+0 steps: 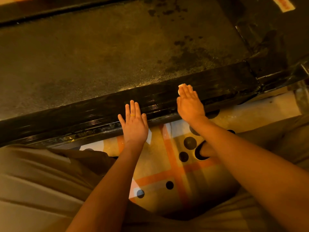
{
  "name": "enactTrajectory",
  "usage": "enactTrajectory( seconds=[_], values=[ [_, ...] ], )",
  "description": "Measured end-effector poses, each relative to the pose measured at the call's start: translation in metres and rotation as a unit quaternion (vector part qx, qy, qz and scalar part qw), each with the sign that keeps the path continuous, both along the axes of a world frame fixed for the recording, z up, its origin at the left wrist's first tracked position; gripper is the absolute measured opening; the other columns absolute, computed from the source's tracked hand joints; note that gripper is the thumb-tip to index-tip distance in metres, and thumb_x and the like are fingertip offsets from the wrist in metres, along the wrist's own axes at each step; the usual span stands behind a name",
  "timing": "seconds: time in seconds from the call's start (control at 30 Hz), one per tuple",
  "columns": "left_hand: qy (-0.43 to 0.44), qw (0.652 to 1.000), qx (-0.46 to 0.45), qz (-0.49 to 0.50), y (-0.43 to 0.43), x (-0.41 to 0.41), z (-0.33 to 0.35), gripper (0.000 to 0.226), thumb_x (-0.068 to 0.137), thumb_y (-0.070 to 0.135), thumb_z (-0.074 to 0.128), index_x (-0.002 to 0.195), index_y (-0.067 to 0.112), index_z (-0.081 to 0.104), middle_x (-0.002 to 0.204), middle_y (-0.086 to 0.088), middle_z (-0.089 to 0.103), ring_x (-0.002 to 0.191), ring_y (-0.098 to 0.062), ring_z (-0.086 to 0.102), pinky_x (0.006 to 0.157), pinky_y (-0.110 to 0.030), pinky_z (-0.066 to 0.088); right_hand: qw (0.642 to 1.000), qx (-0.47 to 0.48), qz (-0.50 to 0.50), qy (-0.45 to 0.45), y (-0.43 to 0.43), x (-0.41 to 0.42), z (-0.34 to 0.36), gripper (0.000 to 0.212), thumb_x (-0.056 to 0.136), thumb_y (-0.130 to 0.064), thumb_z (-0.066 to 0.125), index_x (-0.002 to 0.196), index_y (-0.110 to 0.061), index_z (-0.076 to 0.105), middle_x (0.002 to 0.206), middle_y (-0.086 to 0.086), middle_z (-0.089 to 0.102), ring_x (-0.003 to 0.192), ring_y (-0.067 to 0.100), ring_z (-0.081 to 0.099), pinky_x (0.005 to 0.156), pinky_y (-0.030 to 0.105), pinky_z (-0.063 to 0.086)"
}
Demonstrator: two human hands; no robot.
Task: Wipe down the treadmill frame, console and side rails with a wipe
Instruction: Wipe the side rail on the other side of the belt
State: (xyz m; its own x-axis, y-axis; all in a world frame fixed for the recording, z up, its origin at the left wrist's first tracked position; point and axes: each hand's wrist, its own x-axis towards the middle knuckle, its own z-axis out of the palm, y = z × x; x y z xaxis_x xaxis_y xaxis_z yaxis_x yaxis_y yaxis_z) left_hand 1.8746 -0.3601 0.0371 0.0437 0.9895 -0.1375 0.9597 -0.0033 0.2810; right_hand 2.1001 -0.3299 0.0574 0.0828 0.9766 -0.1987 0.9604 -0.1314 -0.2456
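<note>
The small pale crumpled wipe (180,89) sits on the glossy black treadmill side rail (225,82); my right hand (189,102) presses it flat, fingers together, to scrub, while my left hand (134,124), fingers slightly spread, braces on that rail.

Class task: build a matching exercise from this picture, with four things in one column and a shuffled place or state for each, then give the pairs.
1 left hand
2 right hand
3 wipe
4 treadmill belt

A marked with dark spots
B light scrap on the side rail, mostly covered
C wears a ring, lies flat
D presses the wipe

Pairs: 1-C, 2-D, 3-B, 4-A
</note>
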Motion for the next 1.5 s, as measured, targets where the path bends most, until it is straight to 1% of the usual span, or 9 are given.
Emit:
enactTrajectory(
  seconds=[0.1,0.3,0.6,0.77,0.93,1.1,1.27,1.37,1.5],
  values=[
    [0.006,1.0,0.004,0.001,0.0,0.001,-0.002,0.057,0.109,0.04,0.016,0.16,0.018,0.004,0.169,-0.002,-0.001,0.154,-0.021,-0.009,0.119,-0.049,-0.009,1.0,-0.005,-0.023,0.012,0.003,-0.01,0.004,0.055,0.108,-0.026,0.022,0.158,-0.007,0.01,0.166,0.014,0.008,0.154,0.03,0.003,0.125,0.043,0.007],
    [0.013,1.0,0.005,0.005,-0.001,0.002,-0.003,0.058,0.108,0.04,0.015,0.161,0.018,0.005,0.169,-0.003,0.0,0.154,-0.021,-0.009,0.119,-0.05,-0.009,0.995,-0.01,0.098,0.02,0.0,-0.019,0.0,0.056,0.108,-0.028,0.023,0.159,-0.009,0.009,0.167,0.01,0.006,0.154,0.026,0.0,0.126,0.042,0.007],
    [0.011,1.0,0.011,0.01,-0.001,0.004,-0.002,0.057,0.109,0.04,0.015,0.16,0.017,0.005,0.169,-0.003,-0.001,0.154,-0.021,-0.009,0.118,-0.048,-0.011,0.998,-0.039,-0.053,-0.011,0.009,0.097,0.004,0.057,0.108,-0.027,0.024,0.158,-0.005,0.009,0.166,0.016,0.007,0.153,0.031,0.002,0.123,0.043,0.004],
    [0.01,1.0,0.012,0.011,-0.002,0.006,0.0,0.058,0.109,0.039,0.015,0.16,0.017,0.005,0.169,-0.003,-0.001,0.154,-0.021,-0.008,0.119,-0.048,-0.011,1.0,-0.017,0.018,-0.02,-0.018,0.028,0.003,0.06,0.107,-0.034,0.021,0.158,-0.005,0.006,0.166,0.017,0.004,0.153,0.032,-0.001,0.123,0.043,0.002],
    [0.009,1.0,0.009,0.014,-0.001,0.006,0.0,0.058,0.109,0.039,0.018,0.161,0.016,0.006,0.169,-0.003,0.0,0.155,-0.021,-0.007,0.12,-0.05,-0.009,0.995,-0.041,0.088,0.037,0.004,-0.059,0.005,0.065,0.106,-0.041,0.019,0.158,-0.008,-0.003,0.166,0.011,-0.008,0.153,0.026,-0.012,0.125,0.042,-0.004],
    [0.008,1.0,-0.002,0.011,0.0,0.005,0.001,0.058,0.109,0.039,0.017,0.161,0.017,0.004,0.169,-0.003,-0.002,0.155,-0.02,-0.009,0.12,-0.049,-0.01,0.99,-0.058,0.125,0.04,0.02,-0.052,0.009,0.062,0.107,-0.04,0.017,0.159,-0.011,-0.002,0.167,0.008,-0.008,0.153,0.023,-0.012,0.125,0.041,-0.002],
    [0.004,1.0,0.001,0.012,-0.001,0.006,0.003,0.058,0.109,0.04,0.015,0.161,0.016,0.004,0.169,-0.003,-0.002,0.154,-0.021,-0.01,0.12,-0.05,-0.01,1.0,-0.024,0.002,0.009,0.018,0.033,0.004,0.061,0.107,-0.037,0.02,0.159,-0.008,0.008,0.166,0.014,0.002,0.154,0.03,0.0,0.125,0.046,0.006],
    [-0.001,1.0,0.001,0.01,-0.002,0.005,0.002,0.058,0.109,0.04,0.016,0.161,0.016,0.004,0.169,-0.003,-0.002,0.154,-0.021,-0.01,0.12,-0.05,-0.01,0.995,-0.049,-0.079,0.025,0.021,0.05,0.007,0.062,0.107,-0.035,0.02,0.159,-0.006,0.004,0.167,0.014,-0.001,0.153,0.029,-0.004,0.125,0.043,0.0],
    [-0.004,1.0,0.004,0.013,-0.002,0.006,0.001,0.058,0.109,0.04,0.015,0.161,0.017,0.004,0.169,-0.003,-0.002,0.154,-0.021,-0.01,0.121,-0.051,-0.008,0.998,-0.043,-0.016,0.044,0.014,0.015,0.006,0.063,0.107,-0.035,0.022,0.158,-0.006,0.0,0.166,0.015,-0.004,0.153,0.03,-0.008,0.122,0.041,-0.004]
  ],
)
